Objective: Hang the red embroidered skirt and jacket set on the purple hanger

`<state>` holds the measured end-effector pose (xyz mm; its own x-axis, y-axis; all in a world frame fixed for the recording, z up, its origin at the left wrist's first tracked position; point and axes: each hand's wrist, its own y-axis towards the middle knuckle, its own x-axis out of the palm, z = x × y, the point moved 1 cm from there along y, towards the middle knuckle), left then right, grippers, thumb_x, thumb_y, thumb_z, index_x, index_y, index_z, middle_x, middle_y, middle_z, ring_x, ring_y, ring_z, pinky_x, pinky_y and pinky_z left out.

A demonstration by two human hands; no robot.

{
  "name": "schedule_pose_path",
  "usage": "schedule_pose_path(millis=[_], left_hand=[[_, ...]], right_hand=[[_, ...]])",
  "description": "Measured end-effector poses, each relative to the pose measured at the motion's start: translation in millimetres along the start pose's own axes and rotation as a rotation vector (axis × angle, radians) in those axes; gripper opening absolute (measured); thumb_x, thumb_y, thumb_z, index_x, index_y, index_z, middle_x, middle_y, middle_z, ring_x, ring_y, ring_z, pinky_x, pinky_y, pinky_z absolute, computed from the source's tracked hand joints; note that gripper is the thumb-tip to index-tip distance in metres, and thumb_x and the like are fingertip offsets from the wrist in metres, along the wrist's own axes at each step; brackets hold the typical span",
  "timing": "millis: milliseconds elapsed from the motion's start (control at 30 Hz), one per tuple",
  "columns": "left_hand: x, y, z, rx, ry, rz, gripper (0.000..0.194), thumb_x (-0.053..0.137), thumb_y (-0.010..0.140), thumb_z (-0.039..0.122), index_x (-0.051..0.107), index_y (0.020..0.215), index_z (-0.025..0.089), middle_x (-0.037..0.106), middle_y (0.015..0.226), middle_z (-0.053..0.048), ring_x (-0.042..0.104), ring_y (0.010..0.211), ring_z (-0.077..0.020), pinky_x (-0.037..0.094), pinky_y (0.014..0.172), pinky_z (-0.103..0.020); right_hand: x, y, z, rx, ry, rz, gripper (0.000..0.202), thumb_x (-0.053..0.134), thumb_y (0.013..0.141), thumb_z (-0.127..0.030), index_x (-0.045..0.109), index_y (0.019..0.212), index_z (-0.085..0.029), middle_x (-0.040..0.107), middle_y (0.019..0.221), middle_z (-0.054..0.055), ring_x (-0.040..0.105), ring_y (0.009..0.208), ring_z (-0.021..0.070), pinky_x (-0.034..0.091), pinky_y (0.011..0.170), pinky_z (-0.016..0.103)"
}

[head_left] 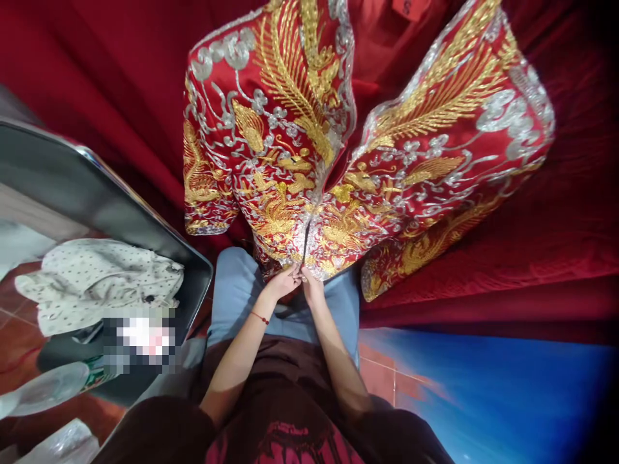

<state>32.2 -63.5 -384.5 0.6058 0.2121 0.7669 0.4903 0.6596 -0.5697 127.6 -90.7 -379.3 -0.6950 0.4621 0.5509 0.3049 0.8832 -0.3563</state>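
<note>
A red garment (309, 148) with dense gold and silver embroidery lies spread on a red cloth surface (556, 245) in front of me, its two front panels meeting near my lap. My left hand (284, 282), with a red thread bracelet at the wrist, pinches the lower hem of the left panel. My right hand (312, 283) grips the hem of the right panel right beside it. Both hands sit close together at the front opening, above my blue-trousered knees (232, 296).
A grey metal tray or lid (97, 193) stands at the left, holding a white dotted cloth (101, 283). A clear plastic bottle (43, 390) lies below it. Blue fabric (483, 386) covers the lower right, over red floor tiles (382, 380).
</note>
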Motion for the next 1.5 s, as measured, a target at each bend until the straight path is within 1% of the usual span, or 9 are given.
schedule_pose_path(millis=[233, 400, 633, 767, 867, 1033, 1133, 1300, 1500], left_hand=[[-7.6, 4, -1, 0.024, 0.017, 0.009, 0.015, 0.064, 0.091, 0.018, 0.069, 0.077, 0.017, 0.068, 0.075, -0.001, 0.059, 0.065, -0.0104, 0.051, 0.072, -0.028], [-8.1, 10, -12, 0.119, 0.016, -0.033, 0.005, 0.071, 0.084, 0.02, 0.071, 0.083, 0.015, 0.071, 0.084, -0.004, 0.064, 0.076, -0.0131, 0.053, 0.078, -0.028], [-7.5, 14, -22, 0.323, 0.048, -0.029, 0.021, 0.08, 0.073, 0.022, 0.071, 0.091, 0.015, 0.072, 0.09, -0.002, 0.064, 0.083, -0.0113, 0.051, 0.084, -0.025], [-7.5, 12, -18, 0.403, 0.082, 0.004, 0.022, 0.084, 0.069, 0.024, 0.071, 0.085, 0.016, 0.07, 0.082, 0.002, 0.061, 0.076, -0.0081, 0.048, 0.078, -0.022], [-8.3, 9, -12, 0.415, 0.117, 0.009, 0.021, 0.086, 0.066, 0.025, 0.072, 0.08, 0.015, 0.07, 0.079, 0.001, 0.062, 0.075, -0.0088, 0.047, 0.076, -0.024], [-12.4, 6, -6, 0.39, 0.184, -0.012, 0.024, 0.087, 0.065, 0.029, 0.073, 0.077, 0.013, 0.07, 0.074, -0.002, 0.062, 0.069, -0.0116, 0.048, 0.068, -0.027], [-15.7, 9, -7, 0.395, 0.206, -0.003, 0.027, 0.088, 0.062, 0.029, 0.074, 0.078, 0.013, 0.071, 0.076, -0.003, 0.063, 0.071, -0.0126, 0.05, 0.07, -0.027], [-21.9, 16, -13, 0.466, 0.223, 0.067, 0.025, 0.088, 0.062, 0.03, 0.073, 0.078, 0.016, 0.072, 0.079, -0.001, 0.065, 0.081, -0.013, 0.05, 0.08, -0.026], [-22.7, 17, -16, 0.467, 0.25, 0.134, 0.022, 0.086, 0.066, 0.028, 0.071, 0.076, 0.016, 0.07, 0.076, 0.0, 0.065, 0.084, -0.0143, 0.049, 0.081, -0.026]], right_hand=[[2, 0, 3, 0.006, -0.001, -0.016, 0.04, 0.087, 0.053, -0.032, 0.07, 0.087, -0.02, 0.075, 0.09, 0.003, 0.07, 0.087, 0.0206, 0.055, 0.097, 0.041], [3, -1, 0, -0.024, -0.022, 0.005, 0.042, 0.085, 0.054, -0.032, 0.07, 0.091, -0.02, 0.076, 0.093, 0.002, 0.07, 0.09, 0.0201, 0.053, 0.101, 0.041], [10, 0, -5, -0.077, -0.022, 0.032, 0.05, 0.084, 0.056, -0.032, 0.069, 0.102, -0.019, 0.075, 0.104, 0.005, 0.069, 0.098, 0.0206, 0.052, 0.103, 0.041], [17, 1, -4, -0.102, -0.024, 0.054, 0.051, 0.082, 0.059, -0.032, 0.067, 0.106, -0.02, 0.074, 0.106, 0.004, 0.067, 0.101, 0.0197, 0.053, 0.1, 0.039], [18, 0, -3, -0.081, -0.06, 0.048, 0.042, 0.081, 0.063, -0.036, 0.067, 0.099, -0.02, 0.073, 0.095, 0.004, 0.067, 0.094, 0.0197, 0.057, 0.087, 0.036], [9, -4, -7, 0.031, -0.114, 0.001, 0.029, 0.084, 0.061, -0.033, 0.065, 0.079, -0.019, 0.066, 0.069, -0.001, 0.058, 0.062, 0.0136, 0.051, 0.061, 0.029], [7, -6, -9, 0.062, -0.106, 0.008, 0.03, 0.085, 0.057, -0.029, 0.064, 0.077, -0.019, 0.064, 0.066, -0.003, 0.055, 0.058, 0.0119, 0.049, 0.059, 0.028], [11, -4, -7, 0.035, -0.063, 0.086, 0.031, 0.083, 0.055, -0.027, 0.059, 0.074, -0.021, 0.063, 0.066, -0.004, 0.054, 0.061, 0.012, 0.049, 0.063, 0.028], [14, 3, -3, 0.052, -0.112, 0.091, 0.028, 0.08, 0.058, -0.034, 0.056, 0.065, -0.022, 0.06, 0.06, -0.003, 0.053, 0.059, 0.0127, 0.048, 0.058, 0.028]])
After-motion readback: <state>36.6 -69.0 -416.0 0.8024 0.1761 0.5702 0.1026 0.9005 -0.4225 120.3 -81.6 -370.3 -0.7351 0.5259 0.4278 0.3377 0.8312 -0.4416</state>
